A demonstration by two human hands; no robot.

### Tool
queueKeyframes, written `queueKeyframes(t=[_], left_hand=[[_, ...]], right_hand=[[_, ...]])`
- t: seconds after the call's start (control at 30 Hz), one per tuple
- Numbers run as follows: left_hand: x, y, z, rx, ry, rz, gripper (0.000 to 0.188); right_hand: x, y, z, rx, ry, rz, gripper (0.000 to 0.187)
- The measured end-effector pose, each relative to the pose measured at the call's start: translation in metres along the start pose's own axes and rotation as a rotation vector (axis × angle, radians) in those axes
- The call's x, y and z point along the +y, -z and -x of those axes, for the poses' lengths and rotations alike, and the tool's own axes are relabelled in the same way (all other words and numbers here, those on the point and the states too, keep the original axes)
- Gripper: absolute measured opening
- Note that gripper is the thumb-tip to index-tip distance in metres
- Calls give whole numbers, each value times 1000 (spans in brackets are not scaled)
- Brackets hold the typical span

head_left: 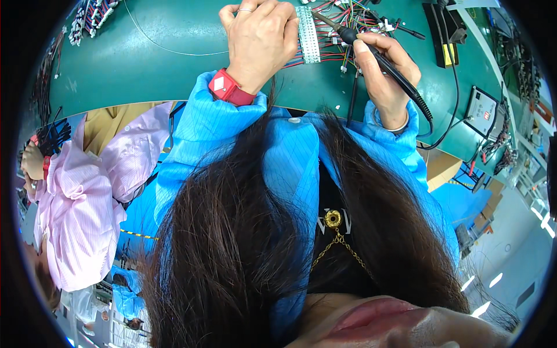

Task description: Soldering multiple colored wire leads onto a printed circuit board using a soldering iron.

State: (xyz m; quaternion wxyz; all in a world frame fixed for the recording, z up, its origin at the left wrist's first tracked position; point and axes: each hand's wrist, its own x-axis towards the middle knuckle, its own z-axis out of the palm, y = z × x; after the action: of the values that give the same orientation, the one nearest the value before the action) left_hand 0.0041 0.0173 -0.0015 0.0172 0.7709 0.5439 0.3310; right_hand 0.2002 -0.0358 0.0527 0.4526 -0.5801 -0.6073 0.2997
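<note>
My right hand (387, 72) grips a soldering iron (387, 65) like a pen. Its tip points up and left, close to the right edge of a pale strip of connectors (308, 36). Red and black wires run out from both sides of this strip. Left of the strip, my left hand (261, 37) is closed, back of the hand up, with the fingertips hidden. A thin silvery solder wire (168, 50) loops across the bench and disappears under that hand.
The green bench (145, 75) carries loose wire bundles (96, 14) at far left and tangled wires beyond the iron. A black iron holder (445, 35) stands right, near a control box (483, 111). A person in a pink striped sleeve (81, 197) sits left.
</note>
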Motion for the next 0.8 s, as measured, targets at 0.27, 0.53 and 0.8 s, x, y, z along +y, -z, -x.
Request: queueKeyframes(t=[0.27, 0.53, 0.8], left_hand=[[4, 5, 0, -74, 27, -42, 4], [4, 5, 0, -81, 24, -47, 6], [6, 6, -1, -67, 8, -75, 5]], right_hand=[[-4, 3, 1, 60, 4, -55, 17], [-1, 0, 0, 40, 11, -43, 16], [3, -2, 0, 45, 24, -41, 15]])
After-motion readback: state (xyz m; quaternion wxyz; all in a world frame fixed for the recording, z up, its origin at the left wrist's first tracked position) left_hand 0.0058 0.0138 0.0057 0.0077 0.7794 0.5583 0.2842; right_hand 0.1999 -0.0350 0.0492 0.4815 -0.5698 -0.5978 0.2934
